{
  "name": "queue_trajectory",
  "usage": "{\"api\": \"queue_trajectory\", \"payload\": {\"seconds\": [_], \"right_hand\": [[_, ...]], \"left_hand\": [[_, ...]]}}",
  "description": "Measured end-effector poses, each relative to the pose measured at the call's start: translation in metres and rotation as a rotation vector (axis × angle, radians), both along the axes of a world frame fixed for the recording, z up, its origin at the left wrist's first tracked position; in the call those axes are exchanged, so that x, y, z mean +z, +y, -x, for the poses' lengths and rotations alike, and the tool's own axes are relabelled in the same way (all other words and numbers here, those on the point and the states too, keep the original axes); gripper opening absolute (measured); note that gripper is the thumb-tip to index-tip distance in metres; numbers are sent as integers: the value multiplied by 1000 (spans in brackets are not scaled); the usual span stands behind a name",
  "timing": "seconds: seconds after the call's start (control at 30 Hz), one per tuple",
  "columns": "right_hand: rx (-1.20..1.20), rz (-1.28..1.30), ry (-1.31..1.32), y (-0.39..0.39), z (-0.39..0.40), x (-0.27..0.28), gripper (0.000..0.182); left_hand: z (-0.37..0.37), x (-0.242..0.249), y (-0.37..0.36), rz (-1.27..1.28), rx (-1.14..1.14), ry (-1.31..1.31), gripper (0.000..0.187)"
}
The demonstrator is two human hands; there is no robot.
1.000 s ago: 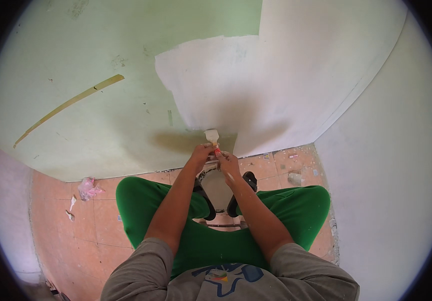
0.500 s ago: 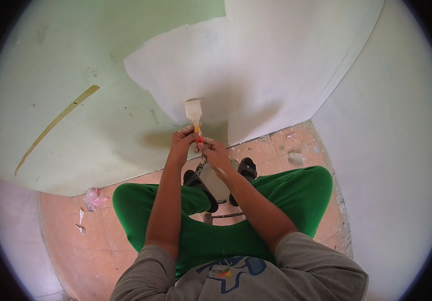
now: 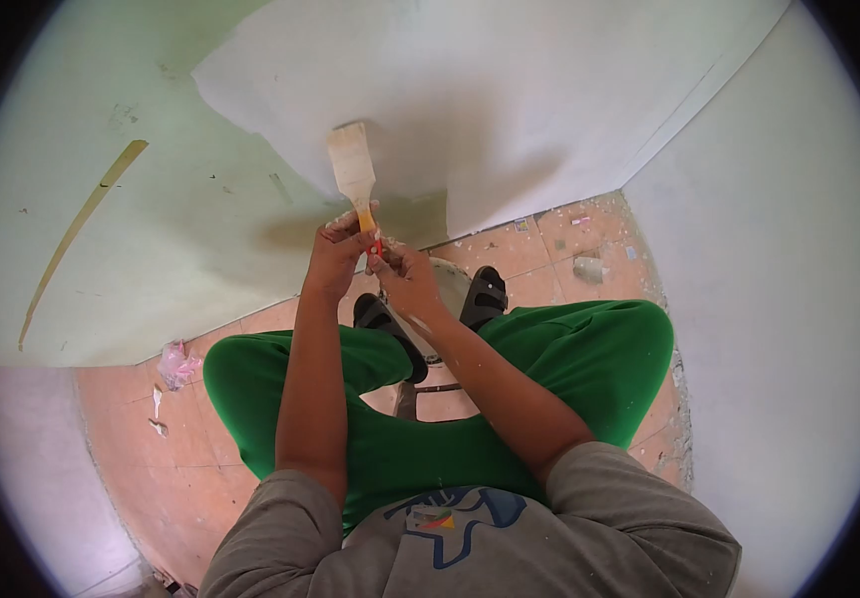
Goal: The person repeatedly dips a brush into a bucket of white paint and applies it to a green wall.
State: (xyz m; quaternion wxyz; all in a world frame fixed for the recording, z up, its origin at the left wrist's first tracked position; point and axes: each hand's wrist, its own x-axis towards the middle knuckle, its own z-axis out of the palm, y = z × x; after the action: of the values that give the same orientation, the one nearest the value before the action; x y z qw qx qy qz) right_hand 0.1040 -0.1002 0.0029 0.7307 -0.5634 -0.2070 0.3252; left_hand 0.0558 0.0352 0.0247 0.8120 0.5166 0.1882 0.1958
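The left hand (image 3: 345, 249) and the right hand (image 3: 405, 277) are both closed on the handle (image 3: 366, 220) of 1 brush (image 3: 352, 164), which points upward before the white part of the wall (image 3: 400, 60); whether its tip touches, I cannot tell. Because the hands are smeared with white, the handle could slip, and then the brush may fall toward the sandals (image 3: 486, 297).

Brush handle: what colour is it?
The handle is yellow, with red lower down; best seen in the head view.
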Motion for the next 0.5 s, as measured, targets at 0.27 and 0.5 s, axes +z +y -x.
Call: {"api": "queue_trajectory", "payload": {"seconds": [0.27, 0.5], "right_hand": [[-88, 130, -12, 5, -19, -30, 27], [-54, 551, -227, -6, -32, -88, 23]], "left_hand": [[-25, -23, -5, 95, 88, 169, 26], [-35, -93, -19, 33, 102, 448, 30]]}}
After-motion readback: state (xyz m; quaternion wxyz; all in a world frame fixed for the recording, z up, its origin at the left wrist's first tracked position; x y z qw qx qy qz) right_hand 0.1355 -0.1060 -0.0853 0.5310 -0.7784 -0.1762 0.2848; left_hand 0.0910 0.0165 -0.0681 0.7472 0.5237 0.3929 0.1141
